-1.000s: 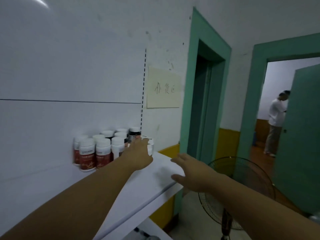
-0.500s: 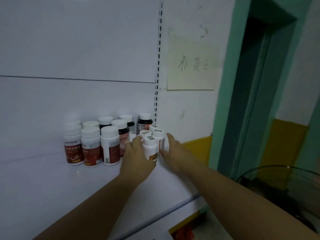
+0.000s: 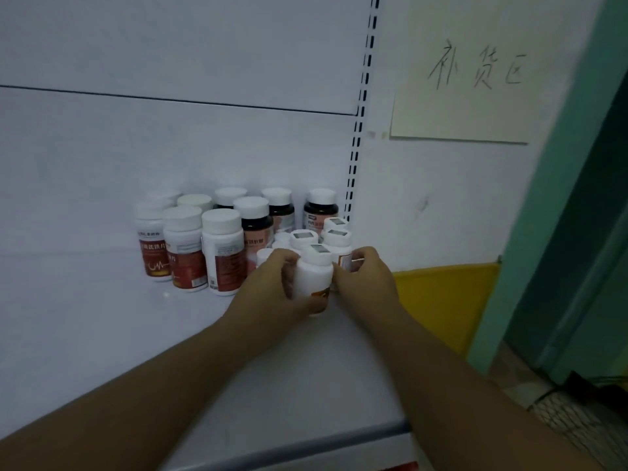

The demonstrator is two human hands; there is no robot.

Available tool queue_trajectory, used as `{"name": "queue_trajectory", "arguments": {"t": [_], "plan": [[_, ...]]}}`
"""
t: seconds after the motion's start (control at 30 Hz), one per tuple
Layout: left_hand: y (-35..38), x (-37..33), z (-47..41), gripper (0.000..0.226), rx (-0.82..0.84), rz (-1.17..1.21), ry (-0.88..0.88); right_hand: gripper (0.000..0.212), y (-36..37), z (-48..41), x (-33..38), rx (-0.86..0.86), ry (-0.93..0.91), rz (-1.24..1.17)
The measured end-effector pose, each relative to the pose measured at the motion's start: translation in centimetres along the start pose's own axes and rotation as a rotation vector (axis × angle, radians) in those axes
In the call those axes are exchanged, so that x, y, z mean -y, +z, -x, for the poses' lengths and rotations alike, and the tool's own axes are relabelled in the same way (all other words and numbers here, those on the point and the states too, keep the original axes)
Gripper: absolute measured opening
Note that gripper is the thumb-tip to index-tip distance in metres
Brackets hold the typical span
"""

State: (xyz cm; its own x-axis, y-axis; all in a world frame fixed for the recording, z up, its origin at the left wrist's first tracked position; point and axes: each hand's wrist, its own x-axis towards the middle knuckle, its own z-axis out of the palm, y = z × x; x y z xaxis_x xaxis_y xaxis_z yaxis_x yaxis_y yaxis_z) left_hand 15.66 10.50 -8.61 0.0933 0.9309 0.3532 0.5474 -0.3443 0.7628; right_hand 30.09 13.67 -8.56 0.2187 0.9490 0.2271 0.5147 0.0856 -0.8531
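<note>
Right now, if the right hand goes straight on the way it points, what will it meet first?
The right hand points toward the shelf's back, fingers curled round a small white bottle. Pushing on, that bottle would probably hit another small bottle right behind; depth is unclear.

White shelf (image 3: 102,334), one board, is carrying upright bottles only, all toward its back. White bottles with red labels (image 3: 185,253) are standing at the left. Dark bottles with white caps (image 3: 253,219) are standing beside and behind them. Small white bottles (image 3: 336,239) are clustering by the slotted upright (image 3: 356,147), with the front bottle (image 3: 314,277) standing foremost.
</note>
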Motion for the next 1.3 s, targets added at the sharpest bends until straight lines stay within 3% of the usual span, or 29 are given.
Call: {"name": "queue_trajectory", "arguments": {"t": [0.07,0.13,0.2,0.27,0.37,0.53,0.7,0.8,0.97,1.13,1.3], "plan": [[-0.4,-0.4,0.3,0.052,-0.020,0.105,-0.014,0.033,-0.4,0.7,0.6,-0.042,-0.030,-0.151],[-1.3,-1.2,0.6,0.048,-0.021,0.326,-0.052,0.027,-1.0,1.4,1.4,-0.053,0.032,-0.463],[-2.3,-1.6,0.8,0.049,-0.013,0.524,-0.050,0.025,-1.4,2.0,2.2,0.036,0.188,-0.874],[-3.1,-1.6,1.1,0.059,0.006,0.648,-0.034,0.029,-1.7,2.6,2.6,0.130,0.275,-1.073],[-4.0,-1.5,1.2,0.078,0.075,0.778,-0.044,0.040,-1.8,3.1,2.6,0.257,0.227,-1.092],[-4.7,-1.8,1.4,0.083,0.124,0.839,-0.044,0.090,-1.6,3.3,2.5,0.474,0.029,-1.103],[-5.5,-2.6,1.8,0.088,0.126,0.843,-0.058,0.081,-1.9,3.2,2.5,0.579,-0.003,-1.211],[-6.2,-3.6,2.4,0.082,0.159,0.811,-0.071,0.064,-2.4,3.5,2.8,0.625,-0.006,-1.255],[-8.9,-5.0,6.4,0.075,0.145,0.798,-0.048,0.048,-3.6,6.5,5.2,0.711,-0.052,-1.189],[-14.2,-6.6,11.9,0.073,0.030,0.711,-0.007,0.055,-2.9,10.6,9.3,0.806,-0.236,-1.023],[-20.4,-5.7,17.9,0.081,-0.078,0.634,-0.026,0.054,0.9,15.5,13.5,0.988,-0.258,-1.082]]}}
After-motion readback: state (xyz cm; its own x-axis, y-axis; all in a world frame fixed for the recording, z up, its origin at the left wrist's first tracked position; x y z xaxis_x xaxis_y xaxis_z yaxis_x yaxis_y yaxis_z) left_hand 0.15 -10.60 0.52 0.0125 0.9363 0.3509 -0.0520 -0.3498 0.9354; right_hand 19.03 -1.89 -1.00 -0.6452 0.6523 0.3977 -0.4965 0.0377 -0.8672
